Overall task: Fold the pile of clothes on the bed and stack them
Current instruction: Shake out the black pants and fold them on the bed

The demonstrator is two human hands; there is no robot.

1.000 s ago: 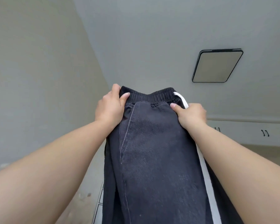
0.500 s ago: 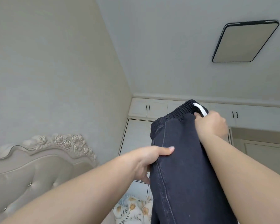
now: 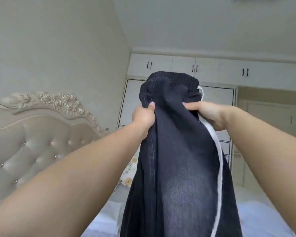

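Pale bedroom walls fill the view, with a tufted headboard trimmed in carved roses as our landmark, and up go the dark trousers, raised in the air to the right of that headboard and hanging lengthwise down over the bed with its light blue sheet. Elastic waistband at the top, a white stripe running down the trousers' right edge, a faded patch low on the cloth. The left hand grips the trousers' left seam just below the waistband, thumb pressed on the front of the fabric. The right hand clamps the opposite edge by the white stripe, fingers wrapped behind the cloth. The two hands sit level with each other, apart, the fabric bunched between them. Beyond the headboard's right end, a floral pillow peeks out beside the trousers, and white wardrobe cabinets with black handles line the far wall behind the waistband.
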